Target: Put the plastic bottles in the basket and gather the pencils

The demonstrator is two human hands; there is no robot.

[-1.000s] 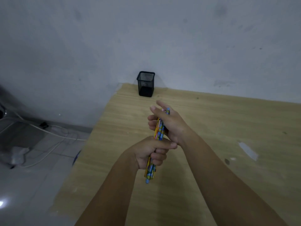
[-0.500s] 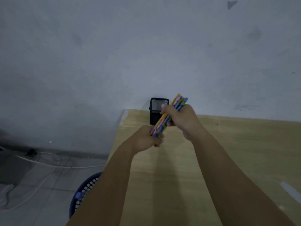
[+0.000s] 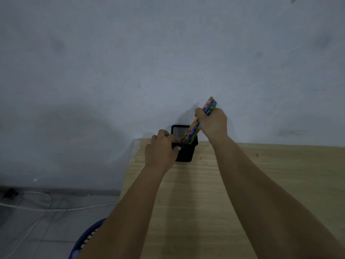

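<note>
Nowhere in the frame is there any writing, brand or label that can be read; the pencils (image 3: 194,128) carry a busy yellow, blue and pink print, too small and blurred to make out. Just right of centre, the right hand (image 3: 211,122) is clenched in a fist around the middle of this bundle, which slants from upper right to lower left, its lower ends dipping inside the black mesh pencil cup (image 3: 183,154) while its upper ends stick out above the knuckles against the wall. The left hand (image 3: 160,150) clasps the cup's left rim and side, thumb on the front edge, fingers curled over the top. The two hands are close but apart, with the cup's opening between them. The cup stands at the far left corner of the wooden table (image 3: 205,202), a pale, light-grained board that fills the lower right of the frame, with a few small dark specks on its surface. Behind it a plain grey-white wall (image 3: 130,62) takes up the whole upper half, marked with faint smudges. At the lower left lies a grey tiled floor (image 3: 37,230) with white cables (image 3: 56,209) trailing across it, and a dark plug-like object by the skirting at the far left edge. At the bottom edge, partly hidden behind the left forearm, the curved rim of a blue slotted basket (image 3: 87,238) shows; its contents cannot be seen.
</note>
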